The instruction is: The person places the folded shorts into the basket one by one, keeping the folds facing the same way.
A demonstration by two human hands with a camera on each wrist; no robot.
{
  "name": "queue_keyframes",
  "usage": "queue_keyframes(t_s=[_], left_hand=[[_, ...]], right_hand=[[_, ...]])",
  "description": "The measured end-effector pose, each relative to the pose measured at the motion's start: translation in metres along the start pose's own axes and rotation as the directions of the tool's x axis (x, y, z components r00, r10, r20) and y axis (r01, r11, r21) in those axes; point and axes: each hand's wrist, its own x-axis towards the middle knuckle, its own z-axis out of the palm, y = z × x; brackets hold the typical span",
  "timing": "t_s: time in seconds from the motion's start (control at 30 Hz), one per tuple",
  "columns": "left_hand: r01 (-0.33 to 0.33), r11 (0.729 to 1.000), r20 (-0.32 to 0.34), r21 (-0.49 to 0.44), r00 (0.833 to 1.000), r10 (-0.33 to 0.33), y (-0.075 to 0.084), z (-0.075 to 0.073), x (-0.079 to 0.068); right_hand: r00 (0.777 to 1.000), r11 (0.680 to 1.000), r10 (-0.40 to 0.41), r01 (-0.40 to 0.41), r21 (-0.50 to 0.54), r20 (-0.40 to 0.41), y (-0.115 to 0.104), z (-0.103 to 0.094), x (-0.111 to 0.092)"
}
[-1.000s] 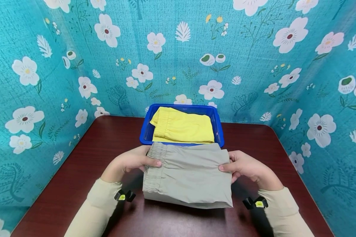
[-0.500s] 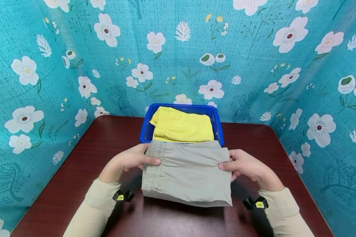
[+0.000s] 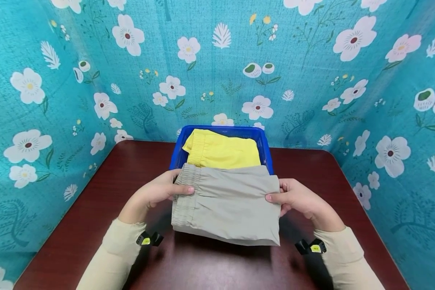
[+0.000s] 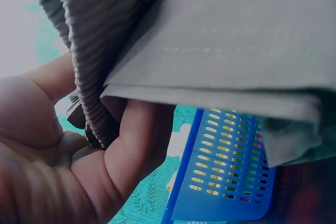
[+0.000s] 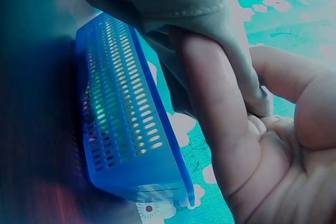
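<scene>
Folded grey shorts (image 3: 232, 205) with a gathered elastic waistband hang between both hands, held up off the table. My left hand (image 3: 163, 189) pinches the waistband end, thumb on top and fingers underneath. At the other end, my right hand (image 3: 297, 199) grips the folded edge the same way. Behind the shorts stands a blue basket (image 3: 266, 151) with folded yellow shorts (image 3: 226, 151) inside. The grey shorts cover the basket's near rim in the head view. Both wrist views show curled fingers under the cloth and the perforated basket wall (image 4: 226, 166) beyond.
The dark red-brown table (image 3: 130, 161) extends to both sides of the basket and in front of it. A teal flowered cloth (image 3: 217, 72) hangs behind and along both sides of the table.
Both hands have moved the grey shorts slightly forward, toward the basket. The shorts now cover the basket's near rim and the lower edge of the yellow shorts.
</scene>
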Motion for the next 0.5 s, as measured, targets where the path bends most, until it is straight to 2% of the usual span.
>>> queue_keyframes(t_s=[0.27, 0.5], left_hand=[[-0.002, 0.999, -0.087, -0.034, 0.996, -0.001, 0.002, -0.004, 0.001], [-0.009, 0.995, -0.192, -0.098, 0.981, -0.01, -0.002, -0.007, 0.007]], right_hand=[[0.998, 0.999, -0.021, 0.023, 0.031, -0.056, -0.001, -0.001, 0.008], [0.995, 0.998, -0.028, 0.033, 0.051, -0.095, -0.002, -0.003, 0.023]])
